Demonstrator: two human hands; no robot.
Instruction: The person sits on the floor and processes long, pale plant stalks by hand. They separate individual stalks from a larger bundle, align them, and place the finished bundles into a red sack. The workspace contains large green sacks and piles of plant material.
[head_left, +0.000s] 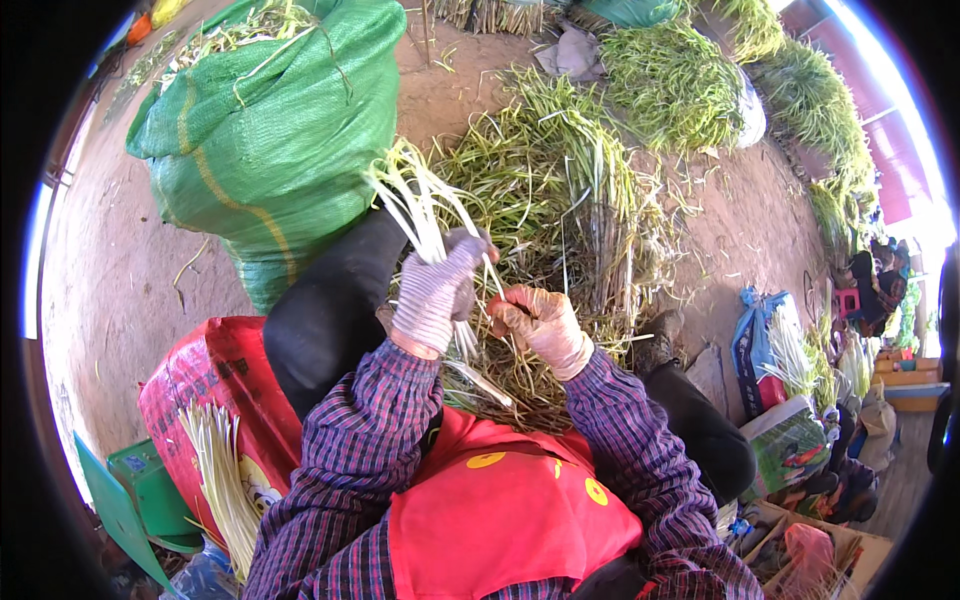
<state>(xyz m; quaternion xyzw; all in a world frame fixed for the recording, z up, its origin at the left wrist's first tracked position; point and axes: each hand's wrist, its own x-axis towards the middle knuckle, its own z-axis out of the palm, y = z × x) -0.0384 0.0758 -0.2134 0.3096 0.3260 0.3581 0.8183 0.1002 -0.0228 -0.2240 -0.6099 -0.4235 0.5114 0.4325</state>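
Note:
My left hand (441, 281), in a pale knitted glove, is closed round a bunch of whitish plant stalks (420, 202) whose ends fan out above it. Close to its right, my right hand (541, 324), in a stained glove with orange-red fingertips, pinches a thin pale stalk (493, 276) that runs up to the left hand. Under and beyond both hands lies a large heap of green and yellowed long-leafed plants (525, 180), with a few loose pale stalks near my lap. A bundle of trimmed pale stalks (225, 472) rests on a red sack at the lower left.
A bulging green woven sack (285, 142) stands at the upper left, beside a red sack (217, 375). More heaps of green plants (671, 82) lie at the upper right. Bags with stalks (765, 352), a cardboard box (862, 547) and a seated person (877, 285) are at the right.

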